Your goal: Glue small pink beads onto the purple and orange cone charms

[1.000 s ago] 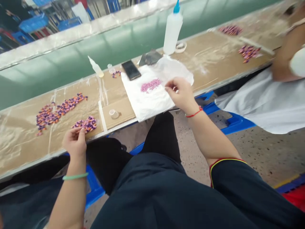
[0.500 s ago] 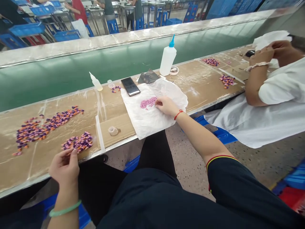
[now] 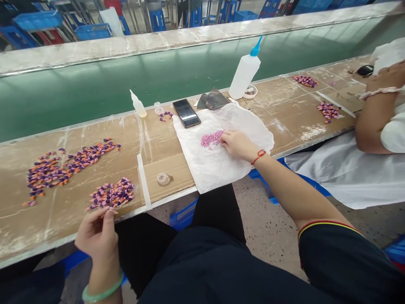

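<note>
My right hand (image 3: 237,145) rests on a crumpled white plastic sheet (image 3: 240,164), its fingertips touching the edge of a small heap of pink beads (image 3: 211,139). Nothing held in it shows clearly. My left hand (image 3: 96,234) hangs at the table's front edge with its fingers curled toward the thumb. Just beyond it lies a pile of purple-and-orange pieces (image 3: 111,194), apart from the hand. A longer spread of the same pieces (image 3: 60,169) lies further left on the cardboard-covered table (image 3: 95,219). Whether my left fingers pinch anything is too small to tell.
A black phone (image 3: 186,113), a large squeeze bottle with a blue nozzle (image 3: 244,74) and a small glue bottle (image 3: 138,105) stand at the table's back. A co-worker's forearm (image 3: 376,122) and more piles are at right. A green belt (image 3: 126,80) runs behind.
My right hand has come down from above the sheet to rest beside the pink beads. The co-worker's raised arms have lowered, and my view has swung and levelled.
</note>
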`<state>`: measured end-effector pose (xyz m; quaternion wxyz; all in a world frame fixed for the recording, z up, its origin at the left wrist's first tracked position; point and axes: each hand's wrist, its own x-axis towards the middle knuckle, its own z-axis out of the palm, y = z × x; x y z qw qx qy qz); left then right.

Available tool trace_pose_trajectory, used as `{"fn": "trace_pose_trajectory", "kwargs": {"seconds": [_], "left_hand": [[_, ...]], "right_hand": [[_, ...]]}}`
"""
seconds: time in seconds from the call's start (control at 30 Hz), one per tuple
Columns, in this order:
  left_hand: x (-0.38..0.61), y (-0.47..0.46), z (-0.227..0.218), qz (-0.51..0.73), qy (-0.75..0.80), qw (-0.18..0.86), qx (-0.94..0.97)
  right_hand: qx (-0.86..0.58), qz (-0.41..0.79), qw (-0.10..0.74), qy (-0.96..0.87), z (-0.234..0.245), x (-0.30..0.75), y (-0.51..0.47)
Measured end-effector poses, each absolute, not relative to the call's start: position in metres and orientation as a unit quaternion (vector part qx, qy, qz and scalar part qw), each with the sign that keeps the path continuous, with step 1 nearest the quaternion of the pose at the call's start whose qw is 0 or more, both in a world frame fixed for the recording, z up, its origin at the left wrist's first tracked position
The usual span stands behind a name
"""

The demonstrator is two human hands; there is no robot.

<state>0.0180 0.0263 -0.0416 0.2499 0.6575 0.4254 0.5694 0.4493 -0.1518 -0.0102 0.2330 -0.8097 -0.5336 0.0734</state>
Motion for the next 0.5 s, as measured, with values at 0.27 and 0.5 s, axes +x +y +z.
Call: {"fn": "trace_pose_trajectory", "kwargs": {"seconds": [0.27, 0.5], "left_hand": [[0.047, -0.014, -0.02, 0.557, 0.295, 0.406, 0.662], [0.11, -0.048, 0.028, 0.371, 0.143, 0.597, 0.697]], "right_hand": [[-0.776, 0.143, 0.392, -0.473, 0.0, 0.418, -0.163], [-0.593, 0.318, 0.591, -0.445, 0.025, 0.33, -0.163]]}}
